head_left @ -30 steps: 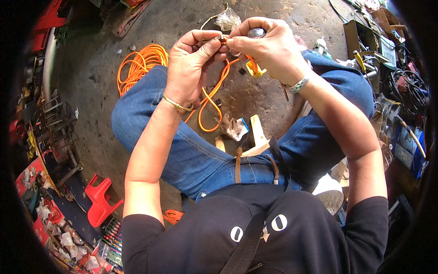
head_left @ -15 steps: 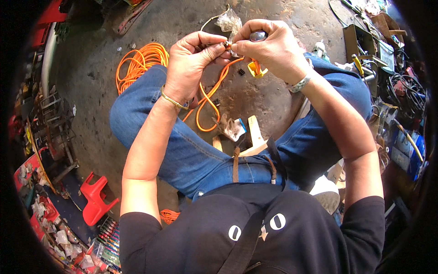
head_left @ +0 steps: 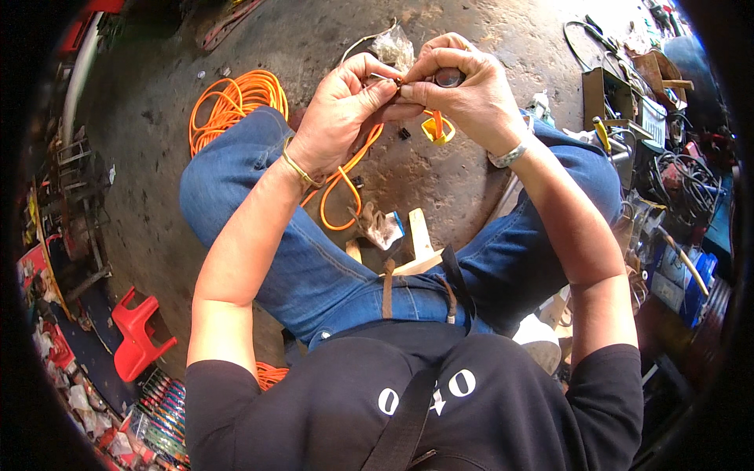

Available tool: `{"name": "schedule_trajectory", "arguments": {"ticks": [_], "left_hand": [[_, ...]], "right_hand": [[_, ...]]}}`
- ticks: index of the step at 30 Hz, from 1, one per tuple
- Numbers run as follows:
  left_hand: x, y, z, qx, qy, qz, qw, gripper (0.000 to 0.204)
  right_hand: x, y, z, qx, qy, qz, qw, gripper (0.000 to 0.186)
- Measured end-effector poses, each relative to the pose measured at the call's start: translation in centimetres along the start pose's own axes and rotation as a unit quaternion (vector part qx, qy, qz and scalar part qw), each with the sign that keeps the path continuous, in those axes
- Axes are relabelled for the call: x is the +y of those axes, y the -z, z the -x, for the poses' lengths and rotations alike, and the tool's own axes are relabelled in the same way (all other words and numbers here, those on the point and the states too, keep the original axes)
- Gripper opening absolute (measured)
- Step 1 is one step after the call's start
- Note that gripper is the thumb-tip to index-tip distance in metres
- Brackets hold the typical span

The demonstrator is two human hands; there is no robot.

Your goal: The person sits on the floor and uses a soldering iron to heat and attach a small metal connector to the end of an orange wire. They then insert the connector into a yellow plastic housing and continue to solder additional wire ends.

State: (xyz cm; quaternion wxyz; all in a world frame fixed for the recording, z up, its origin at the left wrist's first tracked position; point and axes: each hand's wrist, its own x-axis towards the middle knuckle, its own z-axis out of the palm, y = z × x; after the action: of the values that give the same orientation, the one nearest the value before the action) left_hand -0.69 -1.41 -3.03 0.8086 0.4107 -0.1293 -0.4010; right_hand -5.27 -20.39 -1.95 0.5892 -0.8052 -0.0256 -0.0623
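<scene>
My left hand (head_left: 339,106) is closed, thumb and fingers pinching a small dark part (head_left: 399,83) whose kind is too small to make out. Fingertip to fingertip with it, my right hand (head_left: 479,90) is closed around something with a dark, shiny, rounded end (head_left: 449,77), like the butt of a tool handle; the rest is hidden in the fingers. An orange cable (head_left: 336,184) loops up from the floor and passes behind my left hand. Below my right hand hangs a yellow piece (head_left: 437,130) with a bit of orange cable at it.
Coiled orange cable (head_left: 243,94) lies by my left knee. Between my legs are a pale wooden piece (head_left: 421,235) and a brownish-white scrap (head_left: 382,229). A clear plastic bag (head_left: 395,47) rests beyond my hands. At left stands a red stool (head_left: 135,334); boxes and black cables (head_left: 691,177) crowd the right.
My hands stay pinched together at nearly the same place. The right hand has turned slightly, and its rounded end sits a little lower. The whole view has shifted a little.
</scene>
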Motion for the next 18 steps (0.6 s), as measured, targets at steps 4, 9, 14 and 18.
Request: {"name": "schedule_trajectory", "arguments": {"ticks": [4, 9, 14, 18], "left_hand": [[-0.3, -0.1, -0.3, 0.047, -0.011, -0.018, 0.999, 0.014], [0.2, -0.3, -0.2, 0.073, -0.018, -0.024, 0.997, 0.016], [0.7, -0.3, -0.2, 0.07, -0.034, -0.015, 0.997, 0.017], [0.5, -0.1, -0.3, 0.042, -0.038, -0.026, 0.998, 0.019]], "right_hand": [[-0.3, -0.1, 0.0, 0.004, 0.027, 0.035, 0.999, 0.011], [-0.7, -0.2, -0.1, 0.036, 0.035, 0.074, 0.996, 0.02], [-2.4, 5.3, -2.3, 0.039, 0.011, -0.059, 0.997, 0.028], [-5.5, 10.4, -3.4, 0.294, 0.189, -0.182, 0.919, 0.034]]}}
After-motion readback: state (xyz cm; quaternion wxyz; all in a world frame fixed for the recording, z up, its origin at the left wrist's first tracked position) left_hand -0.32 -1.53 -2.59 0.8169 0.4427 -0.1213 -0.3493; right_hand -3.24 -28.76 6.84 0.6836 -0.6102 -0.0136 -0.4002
